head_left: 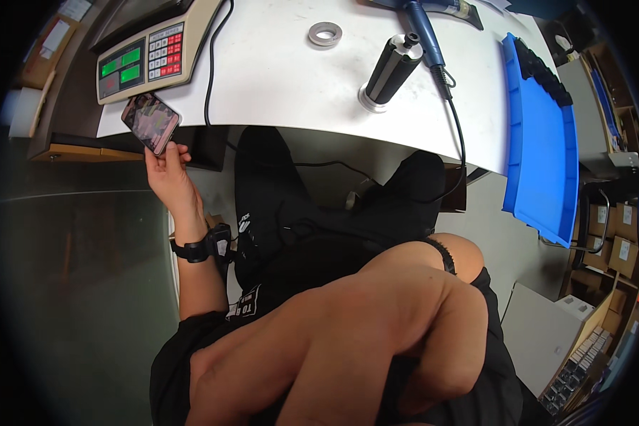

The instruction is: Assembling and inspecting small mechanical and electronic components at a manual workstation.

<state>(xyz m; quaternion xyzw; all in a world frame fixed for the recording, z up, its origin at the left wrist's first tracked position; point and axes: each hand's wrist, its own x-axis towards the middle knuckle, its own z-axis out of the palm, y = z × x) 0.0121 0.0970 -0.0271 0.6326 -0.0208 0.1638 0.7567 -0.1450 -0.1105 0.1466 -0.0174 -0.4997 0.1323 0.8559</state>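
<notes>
My left hand pinches the lower end of a smartphone, its lit screen facing up. The phone is at the table's front edge, just below the display of a counting scale. A black strap with a small device sits on my left wrist. Very near the camera, my right hand is raised, large in the lower middle. Its fingers are apart and point down and left; some tips run out of the picture. Nothing shows in it, and a thin black band circles that wrist.
On the white table lie a metal ring, a standing black cylinder with a silver base, and a blue hair dryer with its cord. A blue tray projects at the right. Cardboard boxes fill shelves beyond it.
</notes>
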